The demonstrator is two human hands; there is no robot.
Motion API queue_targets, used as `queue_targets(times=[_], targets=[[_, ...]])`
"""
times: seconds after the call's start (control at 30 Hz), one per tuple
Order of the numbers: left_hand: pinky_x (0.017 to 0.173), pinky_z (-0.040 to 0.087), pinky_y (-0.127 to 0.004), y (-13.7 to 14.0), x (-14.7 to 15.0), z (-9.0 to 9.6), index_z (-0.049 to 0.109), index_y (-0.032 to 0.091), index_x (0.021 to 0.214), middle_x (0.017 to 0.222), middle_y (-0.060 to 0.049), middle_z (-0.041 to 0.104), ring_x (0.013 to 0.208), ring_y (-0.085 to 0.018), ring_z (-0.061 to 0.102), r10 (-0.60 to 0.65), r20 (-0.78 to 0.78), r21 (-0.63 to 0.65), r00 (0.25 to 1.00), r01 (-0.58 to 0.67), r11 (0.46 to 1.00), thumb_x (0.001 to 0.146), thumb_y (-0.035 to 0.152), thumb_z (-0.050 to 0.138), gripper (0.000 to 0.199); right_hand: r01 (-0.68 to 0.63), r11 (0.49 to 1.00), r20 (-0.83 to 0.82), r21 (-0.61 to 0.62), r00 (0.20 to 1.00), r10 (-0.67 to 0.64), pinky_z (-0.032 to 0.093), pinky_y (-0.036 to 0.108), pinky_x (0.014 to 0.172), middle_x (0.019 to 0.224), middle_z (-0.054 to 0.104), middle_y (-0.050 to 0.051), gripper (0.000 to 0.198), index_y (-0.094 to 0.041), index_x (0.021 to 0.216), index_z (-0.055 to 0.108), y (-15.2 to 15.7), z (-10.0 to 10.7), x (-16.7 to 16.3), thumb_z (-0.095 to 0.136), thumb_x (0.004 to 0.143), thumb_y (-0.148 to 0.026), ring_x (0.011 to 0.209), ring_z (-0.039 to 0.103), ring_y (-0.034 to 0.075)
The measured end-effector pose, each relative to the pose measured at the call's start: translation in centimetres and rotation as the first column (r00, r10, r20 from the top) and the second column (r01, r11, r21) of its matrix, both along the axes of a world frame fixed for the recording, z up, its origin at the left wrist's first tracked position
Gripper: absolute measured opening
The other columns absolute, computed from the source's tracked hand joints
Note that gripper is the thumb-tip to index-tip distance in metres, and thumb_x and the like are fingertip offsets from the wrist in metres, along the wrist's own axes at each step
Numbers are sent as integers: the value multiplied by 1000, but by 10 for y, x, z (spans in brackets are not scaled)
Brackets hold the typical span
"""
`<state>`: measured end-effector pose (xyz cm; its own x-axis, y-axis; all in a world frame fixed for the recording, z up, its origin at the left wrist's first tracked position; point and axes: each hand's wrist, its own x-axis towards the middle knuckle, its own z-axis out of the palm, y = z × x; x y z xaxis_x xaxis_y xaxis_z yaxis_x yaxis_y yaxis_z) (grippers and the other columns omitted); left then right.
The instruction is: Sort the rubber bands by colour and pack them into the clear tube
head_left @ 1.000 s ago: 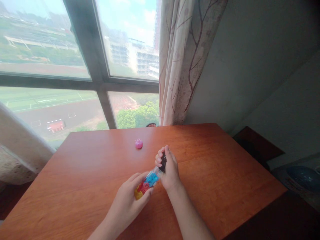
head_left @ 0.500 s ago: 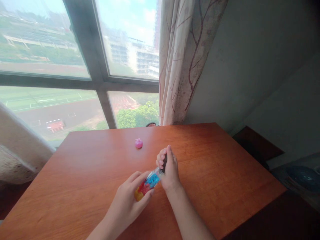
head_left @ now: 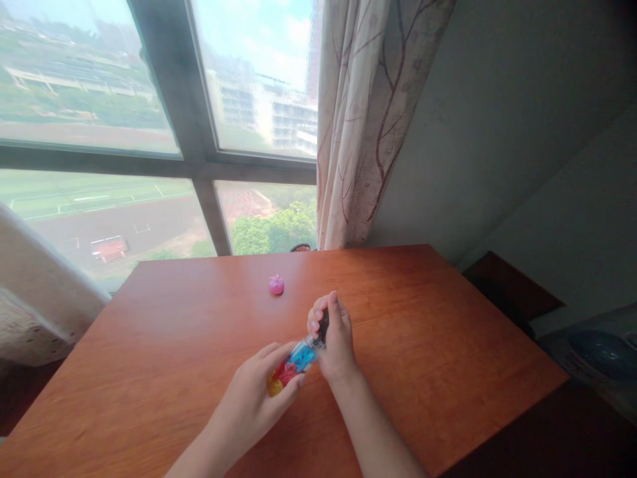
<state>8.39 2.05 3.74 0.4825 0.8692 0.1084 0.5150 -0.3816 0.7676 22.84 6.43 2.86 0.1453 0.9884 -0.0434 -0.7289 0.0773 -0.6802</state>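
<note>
L hand (head_left: 251, 385) grips tilted clear container (head_left: 309, 344), mid-surface (head_left: 189, 345); yellow/red/blue pcs (head_left: 301, 357) already in. R hand (head_left: 341, 342) clenched on blk thing (head_left: 324, 324) at upper end, prob. still out. Pink item (head_left: 276, 285) nr far edge, untouched.

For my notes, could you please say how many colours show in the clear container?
3 in the container: blue nearest the right hand, then red, then yellow; the left hand may hide more.
</note>
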Motion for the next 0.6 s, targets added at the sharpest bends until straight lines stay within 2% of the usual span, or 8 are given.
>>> queue_targets(times=[0.2, 0.3, 0.47, 0.6], targets=[[77, 50, -27, 2, -6, 7, 67, 21, 104, 88, -4, 68, 81, -20, 63, -64, -2, -18, 998, 64, 998, 86, 24, 54, 23, -204, 973, -55, -107, 978, 199, 23, 13, 34, 54, 44, -9, 45, -19, 68, 48, 3, -2, 6, 73, 76, -56, 39, 33, 3], [75, 50, -26, 0, -7, 6, 68, 21, 99, 85, -4, 67, 79, -19, 63, -61, -22, -9, 998, 60, 998, 84, 22, 55, 20, -251, 959, -34, -127, 968, 249, 23, 13, 34, 54, 44, -9, 44, -19, 67, 48, 3, -4, 5, 75, 75, -53, 39, 34, 3], [78, 50, -26, -5, 2, 2, 68, 21, 104, 93, -6, 68, 84, -21, 64, 25, 33, 6, 999, -25, 1000, 85, 21, 55, 23, -69, 992, 2, -103, 998, 69, 25, 14, 35, 54, 44, -9, 46, -19, 67, 48, 2, -6, 0, 70, 79, -58, 40, 35, 3], [80, 50, -28, -8, 10, -3, 69, 20, 107, 97, -7, 70, 87, -21, 65, 102, 110, -5, 989, -102, 995, 86, 23, 54, 25, 55, 994, -40, -90, 997, -59, 30, 15, 39, 56, 45, -9, 44, -20, 67, 48, 0, -3, -3, 70, 79, -56, 43, 38, 4]])
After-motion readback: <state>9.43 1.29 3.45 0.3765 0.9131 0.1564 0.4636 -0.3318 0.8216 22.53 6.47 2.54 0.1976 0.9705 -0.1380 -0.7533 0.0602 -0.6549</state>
